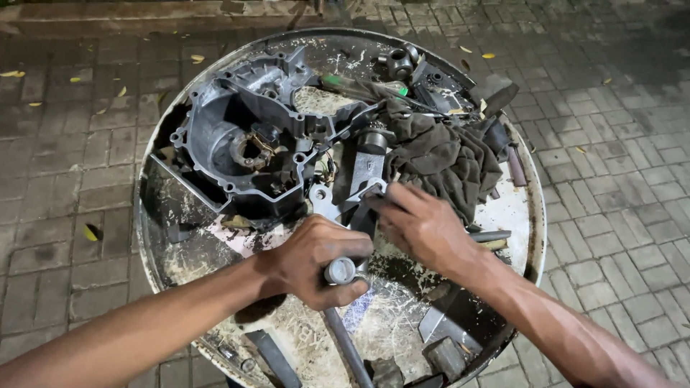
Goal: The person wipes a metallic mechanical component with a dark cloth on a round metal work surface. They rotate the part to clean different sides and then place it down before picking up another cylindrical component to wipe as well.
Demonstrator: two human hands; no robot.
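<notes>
Item: steel rod tool (343, 316), grey, round-ended, lying near the front of a round metal tray (528, 237). Its upper end shows as a bright disc inside the left hand (316, 260), which is closed in a fist around it; the shaft runs down from the fist toward the lower edge of the view. How far the rod goes above the fist is hidden by the fingers.

Just beyond: a flat silver connecting-rod-like part (365, 179), upright in the view, its lower end under the right hand (424, 226). The right fingers are bent and pressed onto that end; whether they pinch it or only rest on it cannot be told.

Left of these: a grey cast engine casing (244, 136), open side up, with a round cavity and a rusty centre piece. Its lower edge falls in shadow.

Right of these: a dark greasy rag (438, 154), crumpled, covering whatever lies beneath it.

Far rim: a green-handled screwdriver (359, 86), partly tucked under the rag, and a small metal fitting (399, 63) with round openings.

Near rim: flat metal blocks (445, 356), dark and hard to identify, partly cut off by the picture's edge.

Surroundings: brick paving (611, 179), dim, with scattered yellow leaves (90, 232). Both forearms leave the view at the bottom.
</notes>
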